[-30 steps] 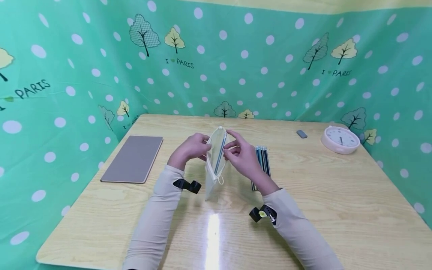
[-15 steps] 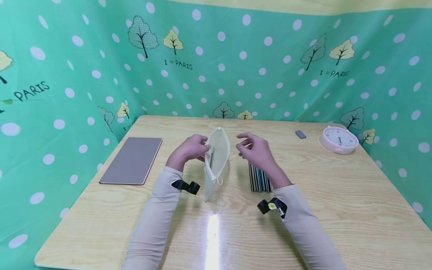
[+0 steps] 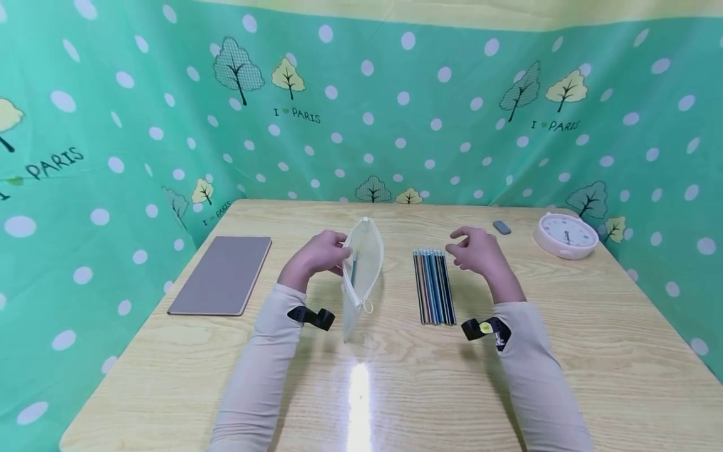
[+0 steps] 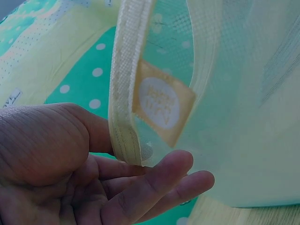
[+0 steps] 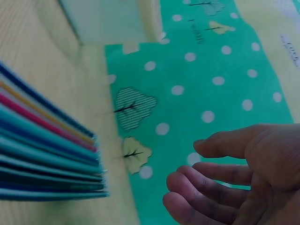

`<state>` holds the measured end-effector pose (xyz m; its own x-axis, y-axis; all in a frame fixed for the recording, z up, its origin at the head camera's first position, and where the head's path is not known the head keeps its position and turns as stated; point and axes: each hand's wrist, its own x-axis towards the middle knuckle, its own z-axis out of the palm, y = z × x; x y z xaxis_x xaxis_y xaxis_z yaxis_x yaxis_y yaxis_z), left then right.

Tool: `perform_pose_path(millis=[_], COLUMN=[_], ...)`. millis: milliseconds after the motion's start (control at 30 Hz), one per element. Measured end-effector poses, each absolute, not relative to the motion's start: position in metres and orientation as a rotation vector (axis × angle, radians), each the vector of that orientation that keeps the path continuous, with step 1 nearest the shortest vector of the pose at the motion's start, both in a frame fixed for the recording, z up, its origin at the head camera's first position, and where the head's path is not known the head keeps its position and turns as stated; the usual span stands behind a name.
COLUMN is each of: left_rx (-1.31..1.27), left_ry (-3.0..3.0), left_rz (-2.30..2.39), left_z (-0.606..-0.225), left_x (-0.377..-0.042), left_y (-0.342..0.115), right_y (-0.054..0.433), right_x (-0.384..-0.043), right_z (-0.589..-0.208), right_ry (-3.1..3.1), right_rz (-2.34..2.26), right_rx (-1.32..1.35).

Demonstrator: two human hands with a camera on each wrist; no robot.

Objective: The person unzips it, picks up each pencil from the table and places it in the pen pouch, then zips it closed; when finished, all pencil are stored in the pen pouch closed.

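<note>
My left hand point(image 3: 321, 254) pinches the edge of a pale mesh zip pouch point(image 3: 367, 257), which stands upright on the table with its mouth spread apart. Through the left wrist view, thumb and fingers grip the zipper tape beside an orange-and-white label point(image 4: 164, 103). A slim blue-green pencil-like stick point(image 3: 354, 269) shows inside the pouch. My right hand point(image 3: 477, 251) hovers with loosely bent fingers and nothing between them, just right of a row of colored pencils point(image 3: 433, 287). In the right wrist view those pencils point(image 5: 47, 145) lie side by side, left of the hand.
A grey notebook point(image 3: 223, 275) lies at the left of the wooden table point(image 3: 565, 364). Toward the back right are a small grey-blue eraser-like block point(image 3: 501, 227) and a pink round clock point(image 3: 566, 235). A green dotted curtain point(image 3: 367, 113) hangs behind and along the sides.
The right hand has let go of a pencil inside the pouch and moved right, past the row of pencils. The left hand keeps its hold on the pouch.
</note>
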<state>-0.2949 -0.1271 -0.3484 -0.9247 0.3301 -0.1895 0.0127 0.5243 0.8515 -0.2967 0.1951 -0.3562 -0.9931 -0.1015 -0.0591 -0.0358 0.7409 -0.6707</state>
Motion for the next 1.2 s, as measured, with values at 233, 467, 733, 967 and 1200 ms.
perform_pose_path(millis=[233, 467, 733, 967, 1200], left_rx=[0.288, 0.277, 0.252, 0.242, 0.24], left_ry=[2.445, 2.436, 2.433, 2.434, 2.422], left_rz=[1.349, 1.341, 1.327, 1.32, 1.338], left_z=[-0.349, -0.346, -0.347, -0.349, -0.348], left_x=[-0.295, -0.293, -0.291, -0.293, -0.293], left_y=[-0.129, -0.131, -0.13, -0.131, -0.129], right_y=[0.197, 0.194, 0.191, 0.192, 0.199], right_x=[-0.317, -0.326, -0.327, -0.329, -0.325], right_z=[-0.378, -0.391, -0.404, -0.409, -0.389], right_ry=[2.729, 2.742, 2.801, 2.837, 2.824], right_rz=[-0.768, -0.607, -0.606, -0.642, -0.731], right_rx=[-0.2, -0.237, -0.171, -0.169, -0.134])
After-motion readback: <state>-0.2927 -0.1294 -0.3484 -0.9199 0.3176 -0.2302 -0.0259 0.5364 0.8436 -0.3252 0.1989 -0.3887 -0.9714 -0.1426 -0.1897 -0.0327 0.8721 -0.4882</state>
